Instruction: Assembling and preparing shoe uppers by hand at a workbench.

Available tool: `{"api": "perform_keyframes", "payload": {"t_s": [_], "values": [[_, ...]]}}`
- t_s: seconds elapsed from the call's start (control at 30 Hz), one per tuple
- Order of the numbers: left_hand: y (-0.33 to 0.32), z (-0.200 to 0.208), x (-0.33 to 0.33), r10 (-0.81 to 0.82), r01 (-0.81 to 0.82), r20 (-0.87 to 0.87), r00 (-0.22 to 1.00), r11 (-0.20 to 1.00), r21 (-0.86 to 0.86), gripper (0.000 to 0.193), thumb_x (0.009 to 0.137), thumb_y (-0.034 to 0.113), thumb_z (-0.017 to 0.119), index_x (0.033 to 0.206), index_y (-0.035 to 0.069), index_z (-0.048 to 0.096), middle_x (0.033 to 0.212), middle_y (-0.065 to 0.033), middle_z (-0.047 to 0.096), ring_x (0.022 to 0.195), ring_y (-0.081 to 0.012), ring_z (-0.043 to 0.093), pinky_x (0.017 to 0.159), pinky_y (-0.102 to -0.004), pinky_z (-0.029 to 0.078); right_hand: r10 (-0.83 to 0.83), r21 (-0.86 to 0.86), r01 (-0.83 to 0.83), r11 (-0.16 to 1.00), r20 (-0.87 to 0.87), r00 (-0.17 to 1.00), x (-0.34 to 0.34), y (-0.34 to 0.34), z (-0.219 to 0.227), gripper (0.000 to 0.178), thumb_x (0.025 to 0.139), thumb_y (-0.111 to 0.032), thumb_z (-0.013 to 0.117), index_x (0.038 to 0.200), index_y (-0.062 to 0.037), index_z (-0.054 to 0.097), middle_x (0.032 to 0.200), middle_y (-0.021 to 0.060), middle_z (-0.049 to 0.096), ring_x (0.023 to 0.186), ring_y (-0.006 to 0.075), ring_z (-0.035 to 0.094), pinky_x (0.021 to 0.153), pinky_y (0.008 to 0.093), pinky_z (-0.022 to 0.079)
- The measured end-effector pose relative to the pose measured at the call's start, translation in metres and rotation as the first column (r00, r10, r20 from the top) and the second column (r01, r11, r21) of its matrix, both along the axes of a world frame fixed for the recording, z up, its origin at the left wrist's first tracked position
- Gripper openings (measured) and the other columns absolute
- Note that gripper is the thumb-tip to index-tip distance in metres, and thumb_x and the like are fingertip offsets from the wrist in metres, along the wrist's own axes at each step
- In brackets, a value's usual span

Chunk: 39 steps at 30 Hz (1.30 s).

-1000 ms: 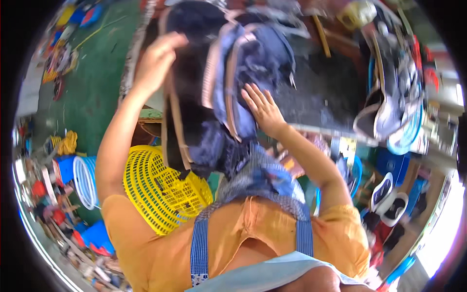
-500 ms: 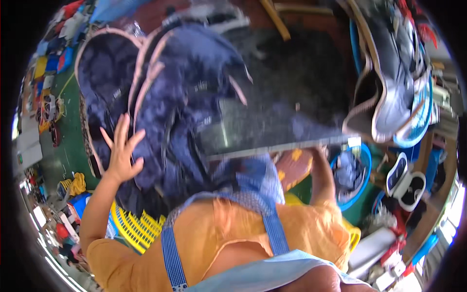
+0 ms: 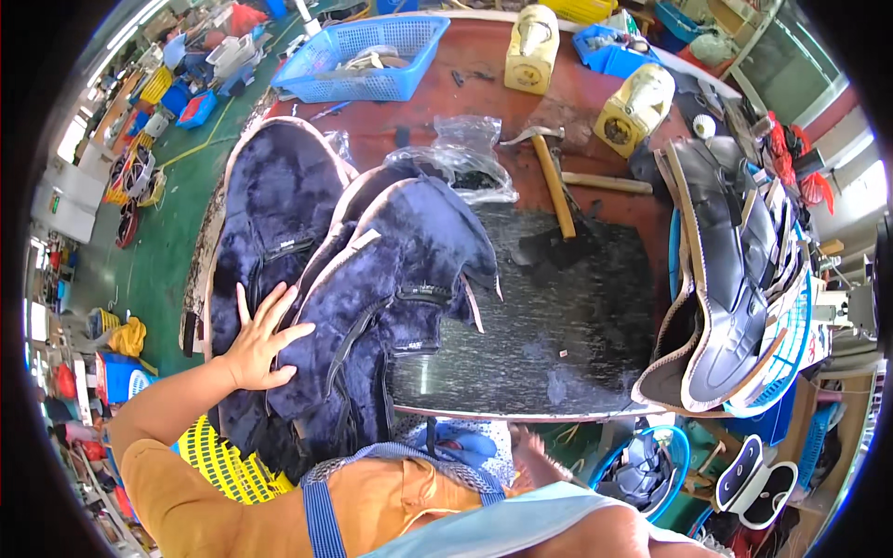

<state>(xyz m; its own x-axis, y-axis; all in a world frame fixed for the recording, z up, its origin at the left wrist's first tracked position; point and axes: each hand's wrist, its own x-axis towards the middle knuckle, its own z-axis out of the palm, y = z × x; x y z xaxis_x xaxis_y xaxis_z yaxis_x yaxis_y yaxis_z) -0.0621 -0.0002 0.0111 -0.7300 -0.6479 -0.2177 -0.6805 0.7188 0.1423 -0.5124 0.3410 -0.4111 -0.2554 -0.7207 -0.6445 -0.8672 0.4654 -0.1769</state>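
My left hand point(image 3: 263, 344) lies with its fingers spread on a pile of dark-blue plush-lined boot uppers point(image 3: 409, 219) with pale cut edges. Zippers run along several of these pieces. The pile covers the left part of the table and hangs over its near edge. My right hand point(image 3: 532, 456) is below the near table edge, close to my apron point(image 3: 465, 439). It is smeared and partly hidden, so its fingers and anything in them do not show clearly. A dark stone slab point(image 3: 558, 325) forms the work surface right of the pile.
A hammer point(image 3: 551, 181) and a second wooden handle point(image 3: 606, 183) lie behind the slab. Black leather boot uppers point(image 3: 735, 251) lean at the right. A blue basket point(image 3: 367, 60), a plastic bag point(image 3: 460, 163) and yellow blocks point(image 3: 532, 51) stand farther back. A blue tub point(image 3: 682, 465) is below the table.
The view has tilted up, bringing the table's far side into sight. My left hand stays spread on the pile. My right hand, hidden below the table edge before, now shows nearer my apron.
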Motion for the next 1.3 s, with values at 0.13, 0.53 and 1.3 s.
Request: {"api": "perform_keyframes", "payload": {"t_s": [0.13,0.53,1.3], "values": [[-0.005,-0.006,-0.013,-0.011,0.012,-0.040,0.999,1.000,0.005,0.071,0.067,0.038,0.069,0.134,0.020,0.051,0.156,-0.0267,0.020,0.145,-0.0465,0.018,0.104,-0.0754,-0.010,-0.122,-0.001,0.128,0.992,0.283,0.951,-0.044,0.043,-0.032,0.068,0.075,-0.043,0.079,0.128,-0.0082,0.056,0.105,0.0142,0.070,0.093,0.0312,0.070,0.077,0.0391,0.055],[0.001,0.006,-0.019,0.011,-0.015,0.052,0.999,0.997,0.072,0.071,0.069,0.040,0.073,0.134,0.022,0.051,0.154,-0.0293,0.021,0.143,-0.0481,0.019,0.101,-0.0787,-0.008,-0.041,0.164,-0.190,0.968,0.850,0.525,-0.067,-0.098,0.044,0.031,0.084,-0.023,0.069,0.109,-0.0058,0.070,0.102,0.0156,0.070,0.087,0.0301,0.070,0.077,0.0409,0.054],[0.003,-0.023,-0.001,0.045,-0.044,-0.016,0.999,0.999,0.023,0.065,0.077,0.054,0.062,0.136,0.028,0.051,0.155,-0.0234,0.025,0.142,-0.0458,0.023,0.099,-0.0808,-0.009,0.475,-0.280,-0.391,0.877,0.630,0.614,-0.055,-0.210,0.027,0.043,0.082,-0.033,0.069,0.116,-0.0068,0.065,0.103,0.0173,0.069,0.093,0.0330,0.068,0.082,0.0434,0.053]]}}
